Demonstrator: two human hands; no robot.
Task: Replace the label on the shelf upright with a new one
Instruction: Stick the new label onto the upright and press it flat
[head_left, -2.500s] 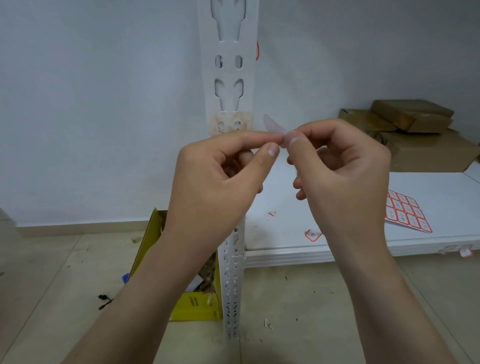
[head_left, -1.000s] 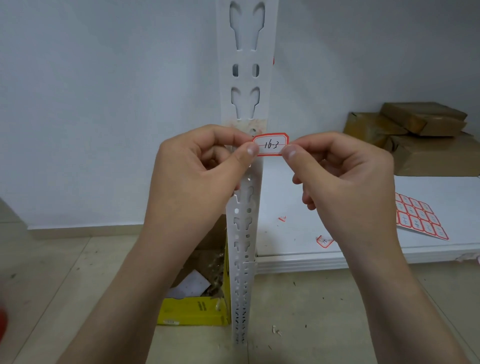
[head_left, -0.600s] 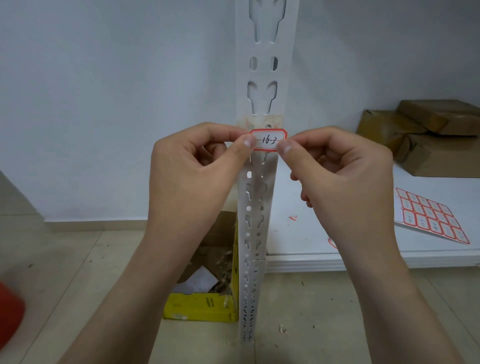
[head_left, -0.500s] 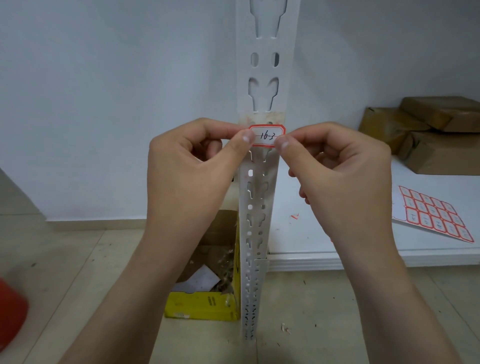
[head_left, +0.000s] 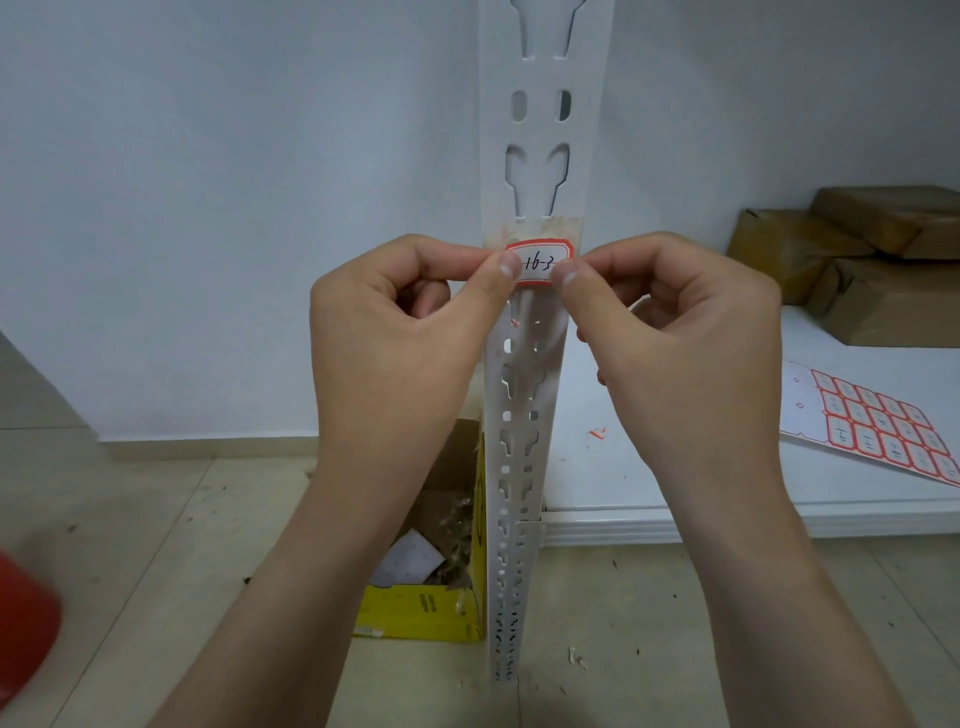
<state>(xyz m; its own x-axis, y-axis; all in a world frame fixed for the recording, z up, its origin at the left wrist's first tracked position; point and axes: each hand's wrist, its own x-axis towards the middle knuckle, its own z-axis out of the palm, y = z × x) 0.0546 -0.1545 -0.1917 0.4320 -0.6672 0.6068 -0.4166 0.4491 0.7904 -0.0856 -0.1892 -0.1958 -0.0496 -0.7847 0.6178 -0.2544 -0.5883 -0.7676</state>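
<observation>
A white slotted shelf upright (head_left: 540, 130) runs up the middle of the view. A yellowish patch of old glue (head_left: 535, 228) marks it below a keyhole slot. In front of that patch's lower part is a small red-bordered white label (head_left: 540, 262) with "16-3" handwritten on it. My left hand (head_left: 400, 332) pinches its left end between thumb and forefinger. My right hand (head_left: 675, 338) pinches its right end the same way. Whether the label touches the upright cannot be told.
A white shelf board (head_left: 675, 483) lies low on the right with a sheet of red-bordered labels (head_left: 883, 426) and brown parcels (head_left: 857, 254). A yellow open box (head_left: 415, 608) of scraps stands on the tiled floor left of the upright. A red object (head_left: 21, 618) shows at the left edge.
The label was peeled free, turned face out and carried left and up from beside the upright to in front of the glue patch. The view shifted right.
</observation>
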